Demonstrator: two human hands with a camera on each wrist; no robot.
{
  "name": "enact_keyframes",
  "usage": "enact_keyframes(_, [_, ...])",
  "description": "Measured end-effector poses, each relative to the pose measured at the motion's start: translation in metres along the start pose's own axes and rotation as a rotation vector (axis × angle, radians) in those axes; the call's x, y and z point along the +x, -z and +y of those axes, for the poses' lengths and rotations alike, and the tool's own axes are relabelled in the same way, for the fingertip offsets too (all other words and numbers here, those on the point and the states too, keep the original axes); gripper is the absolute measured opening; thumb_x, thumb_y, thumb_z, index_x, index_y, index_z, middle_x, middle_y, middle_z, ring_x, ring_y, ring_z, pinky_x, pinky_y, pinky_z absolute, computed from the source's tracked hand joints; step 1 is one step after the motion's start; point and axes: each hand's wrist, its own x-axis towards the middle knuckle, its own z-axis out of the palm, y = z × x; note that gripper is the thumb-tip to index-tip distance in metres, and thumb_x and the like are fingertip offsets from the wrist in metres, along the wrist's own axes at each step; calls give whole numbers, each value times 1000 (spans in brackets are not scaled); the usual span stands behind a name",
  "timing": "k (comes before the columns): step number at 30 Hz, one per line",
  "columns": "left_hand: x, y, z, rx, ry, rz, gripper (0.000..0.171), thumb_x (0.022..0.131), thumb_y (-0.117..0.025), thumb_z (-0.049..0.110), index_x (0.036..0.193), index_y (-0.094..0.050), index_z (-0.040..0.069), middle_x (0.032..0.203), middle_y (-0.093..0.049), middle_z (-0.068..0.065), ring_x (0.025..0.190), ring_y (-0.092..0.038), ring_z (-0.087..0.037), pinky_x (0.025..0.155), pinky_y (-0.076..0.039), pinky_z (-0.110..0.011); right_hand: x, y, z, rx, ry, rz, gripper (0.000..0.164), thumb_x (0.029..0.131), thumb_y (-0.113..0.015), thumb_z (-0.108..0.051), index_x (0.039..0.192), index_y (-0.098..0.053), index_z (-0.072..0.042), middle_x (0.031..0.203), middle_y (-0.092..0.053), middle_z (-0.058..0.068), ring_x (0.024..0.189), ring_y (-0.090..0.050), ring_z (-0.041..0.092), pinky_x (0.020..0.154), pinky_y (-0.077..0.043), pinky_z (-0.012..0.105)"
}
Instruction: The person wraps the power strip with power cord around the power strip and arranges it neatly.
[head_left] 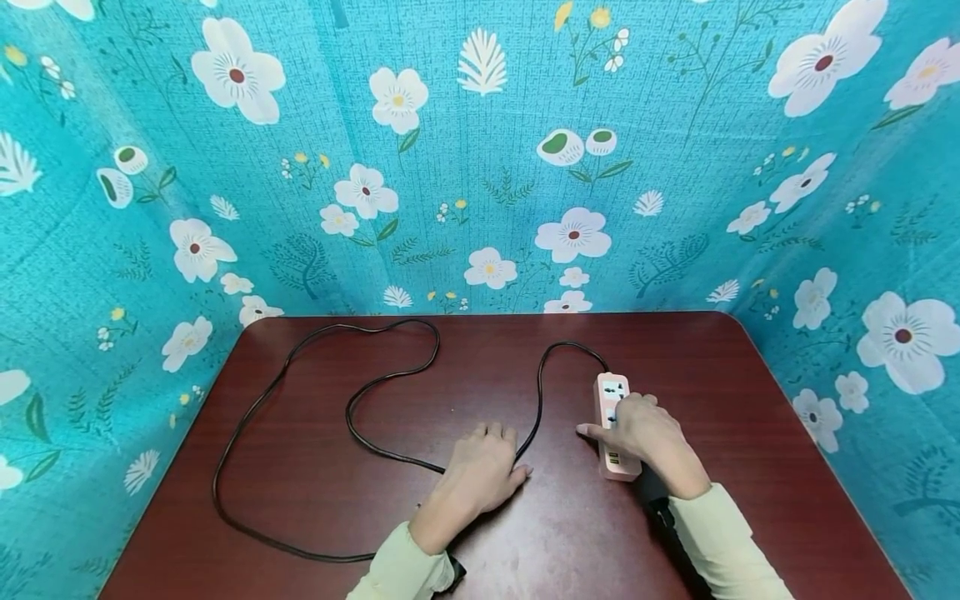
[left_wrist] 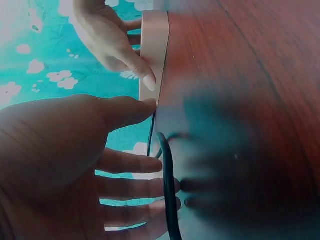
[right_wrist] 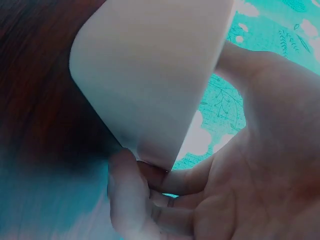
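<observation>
A pink and white power strip (head_left: 619,468) lies lengthwise on the right half of the table, its sockets facing up. My right hand (head_left: 654,435) grips it from above, thumb across the left side and fingers along the right. In the right wrist view, curled fingertips (right_wrist: 125,185) meet the edge of the strip (right_wrist: 145,75). My left hand (head_left: 480,473) is low over the table, left of the strip, with the black cable (head_left: 540,387) running beneath it. Its fingers (left_wrist: 130,187) look nearly straight in the left wrist view, their tips against the cable (left_wrist: 170,190).
The cable leaves the strip's far end and spreads in a wide loop over the left side of the dark red-brown table (head_left: 300,467). A turquoise flowered cloth (head_left: 480,167) hangs behind the table and along both sides.
</observation>
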Motion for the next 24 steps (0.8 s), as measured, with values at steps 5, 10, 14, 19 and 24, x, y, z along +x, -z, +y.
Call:
enact_keyframes(5, [4,2,4,-25,2,-25,55,89,-61,58,115,-63,10,104,-66,-6,104,-63,-25,72,-57,-41,1,1,-3,-3,7,0,88,73,-68,-73,95,-49,10,81,-45,18,62,-53,26,51,-42,37])
enact_keyframes(10, [10,5,10,-107,1,-53,58,89,-62,57,118,-63,7,108,-61,-7,102,-62,-25,70,-56,-40,5,3,-3,28,-1,-16,84,76,-70,-66,102,-47,11,83,-49,18,67,-54,27,55,-44,38])
enact_keyframes(14, [16,5,13,-135,-12,-70,62,90,-61,57,123,-61,5,112,-60,-8,104,-61,-26,78,-56,-39,8,6,1,61,-10,-32,76,80,-70,-56,104,-44,11,80,-54,16,68,-57,28,58,-45,39])
enact_keyframes(19, [20,4,13,-170,-41,-90,62,90,-60,56,125,-59,4,108,-62,-8,101,-62,-26,88,-52,-35,7,8,4,107,-19,-43,73,84,-66,-55,107,-42,11,79,-56,15,68,-58,28,58,-44,39])
enact_keyframes(24, [22,3,14,-249,-30,-125,65,91,-60,56,131,-55,4,112,-61,-8,108,-62,-24,93,-51,-37,7,7,5,138,-18,-10,77,86,-62,-57,113,-40,12,79,-57,15,68,-58,28,57,-44,38])
